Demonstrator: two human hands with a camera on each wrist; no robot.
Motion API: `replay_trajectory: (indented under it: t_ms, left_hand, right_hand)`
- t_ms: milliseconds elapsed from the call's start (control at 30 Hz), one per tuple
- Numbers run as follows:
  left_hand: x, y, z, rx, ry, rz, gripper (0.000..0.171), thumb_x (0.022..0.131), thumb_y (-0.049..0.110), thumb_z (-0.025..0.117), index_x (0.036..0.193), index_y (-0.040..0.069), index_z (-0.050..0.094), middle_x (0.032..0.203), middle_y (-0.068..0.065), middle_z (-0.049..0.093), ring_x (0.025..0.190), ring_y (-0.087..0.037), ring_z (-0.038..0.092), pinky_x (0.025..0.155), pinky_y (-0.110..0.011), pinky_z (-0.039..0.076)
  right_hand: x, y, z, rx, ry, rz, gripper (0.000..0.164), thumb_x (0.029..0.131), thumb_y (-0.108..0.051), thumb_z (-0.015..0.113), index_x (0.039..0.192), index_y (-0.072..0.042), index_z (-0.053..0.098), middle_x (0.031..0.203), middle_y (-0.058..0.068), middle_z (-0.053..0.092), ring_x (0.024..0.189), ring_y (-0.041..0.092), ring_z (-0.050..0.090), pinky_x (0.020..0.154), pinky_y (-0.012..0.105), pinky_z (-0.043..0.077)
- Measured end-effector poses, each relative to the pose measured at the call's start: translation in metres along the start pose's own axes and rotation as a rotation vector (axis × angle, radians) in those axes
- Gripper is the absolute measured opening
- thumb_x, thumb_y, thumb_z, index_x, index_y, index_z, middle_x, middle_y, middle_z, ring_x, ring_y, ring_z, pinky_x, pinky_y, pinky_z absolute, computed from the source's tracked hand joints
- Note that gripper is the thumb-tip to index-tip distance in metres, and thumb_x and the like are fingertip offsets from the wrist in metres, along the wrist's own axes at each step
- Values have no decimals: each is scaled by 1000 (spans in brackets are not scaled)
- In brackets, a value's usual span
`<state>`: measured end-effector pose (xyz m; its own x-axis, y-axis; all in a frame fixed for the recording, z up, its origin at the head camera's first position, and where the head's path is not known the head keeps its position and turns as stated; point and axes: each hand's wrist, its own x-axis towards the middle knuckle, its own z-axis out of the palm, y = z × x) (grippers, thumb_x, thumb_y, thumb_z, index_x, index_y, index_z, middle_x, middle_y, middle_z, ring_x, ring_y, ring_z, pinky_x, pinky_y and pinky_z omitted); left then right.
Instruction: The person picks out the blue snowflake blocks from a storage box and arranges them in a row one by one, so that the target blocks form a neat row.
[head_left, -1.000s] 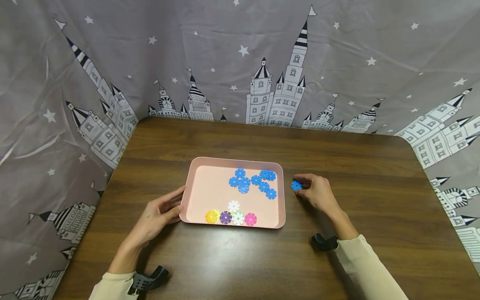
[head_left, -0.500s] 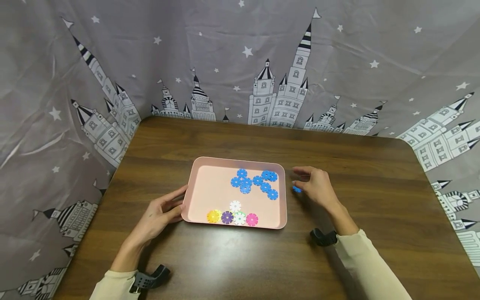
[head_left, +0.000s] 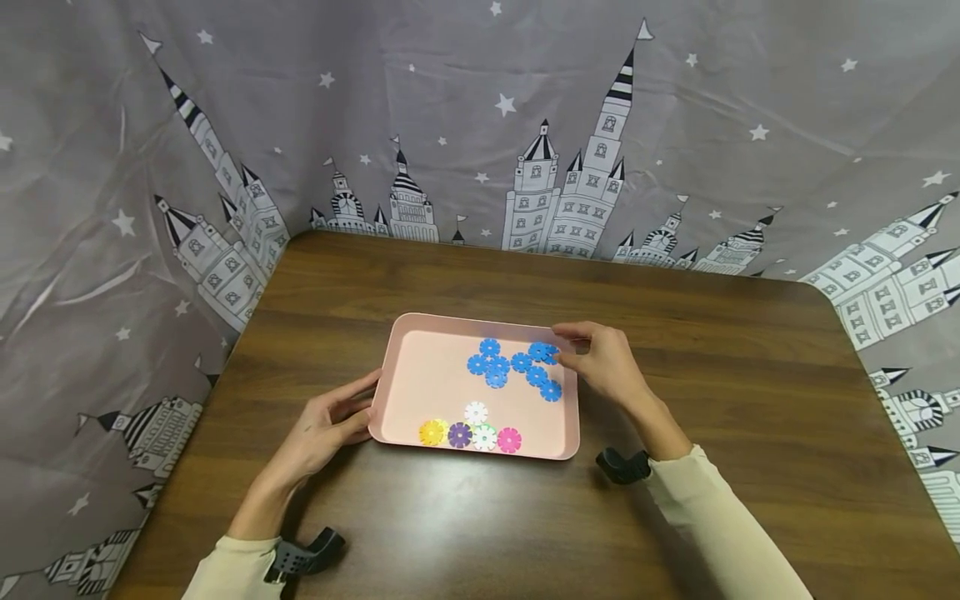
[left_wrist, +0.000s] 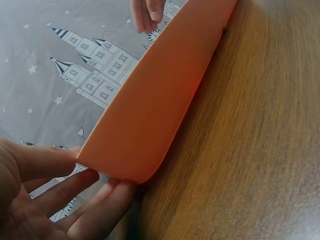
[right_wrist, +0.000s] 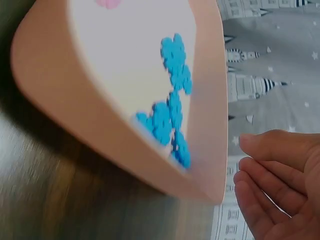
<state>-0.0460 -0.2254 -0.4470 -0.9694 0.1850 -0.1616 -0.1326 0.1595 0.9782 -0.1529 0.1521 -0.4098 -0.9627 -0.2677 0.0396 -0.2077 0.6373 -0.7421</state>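
My left hand holds the pink tray at its near left corner; in the left wrist view, the fingertips lie at the rim and lower wall. Inside the tray are several blue notched plastic discs, grouped toward the back right. My right hand reaches over the tray's back right corner, its fingertips close to the blue discs there. In the right wrist view its thumb and fingers stand apart beside the rim, with nothing between them. The blue disc last seen on the table right of the tray is hidden.
Along the tray's near side lie a yellow disc, a purple disc, a pink disc and white discs. The wooden table ends at a grey castle-print curtain.
My right hand let go of the blue disc on the table right of the tray, then moved left over the tray's back right corner. My left hand stays at the tray.
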Motion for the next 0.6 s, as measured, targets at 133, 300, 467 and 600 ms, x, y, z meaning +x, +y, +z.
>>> replay_trajectory:
  t_ms: [133, 300, 467, 600]
  left_hand:
    - [0, -1, 0, -11, -1, 2, 55, 96, -5, 57, 148, -3, 39, 137, -35, 48, 116, -40, 56, 81, -33, 57]
    - [1, -2, -1, -15, 3, -2, 55, 96, -3, 58, 148, -1, 40, 139, -33, 47, 117, -41, 55, 81, -33, 57]
    - [1, -3, -1, -43, -14, 28, 55, 96, -4, 57, 148, -3, 39, 138, -34, 47, 116, -31, 58, 82, -32, 57]
    - [-1, -3, -2, -68, -21, 43, 54, 97, -4, 56, 148, -4, 38, 136, -35, 48, 114, -21, 60, 82, -31, 56]
  right_hand:
    - [6, -8, 10, 29, -18, -11, 38, 81, -1, 79, 118, 0, 70, 114, 16, 70, 104, 30, 67, 88, 44, 55]
    - [14, -17, 22, 22, -63, -33, 37, 81, -2, 79, 117, -1, 71, 114, 14, 70, 105, 30, 66, 91, 44, 54]
    - [17, -24, 34, 3, -126, -33, 38, 81, -2, 77, 119, -2, 71, 118, 13, 68, 107, 30, 64, 91, 44, 54]
    - [20, -26, 42, -9, -160, -35, 38, 82, -2, 76, 120, -3, 70, 121, 11, 68, 108, 29, 64, 89, 40, 55]
